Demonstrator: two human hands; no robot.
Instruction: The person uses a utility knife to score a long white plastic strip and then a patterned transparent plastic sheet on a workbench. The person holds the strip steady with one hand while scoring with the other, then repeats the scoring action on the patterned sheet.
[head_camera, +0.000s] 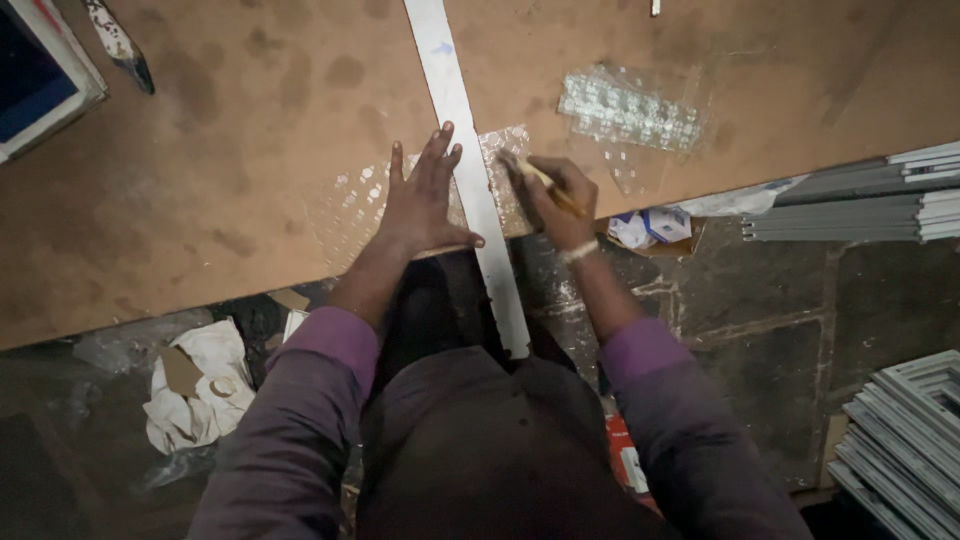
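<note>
My left hand lies flat, fingers spread, on a clear patterned glass sheet and presses a long white straightedge that runs across the brown board and past its near edge. On the right side of that straightedge, my right hand grips a thin yellowish pencil-like tool, its tip touching the glass beside the straightedge.
A second piece of clear patterned glass lies further right on the board. A framed dark panel sits at the far left corner. Grey metal strips and stacked frames are on the right; crumpled paper on the floor.
</note>
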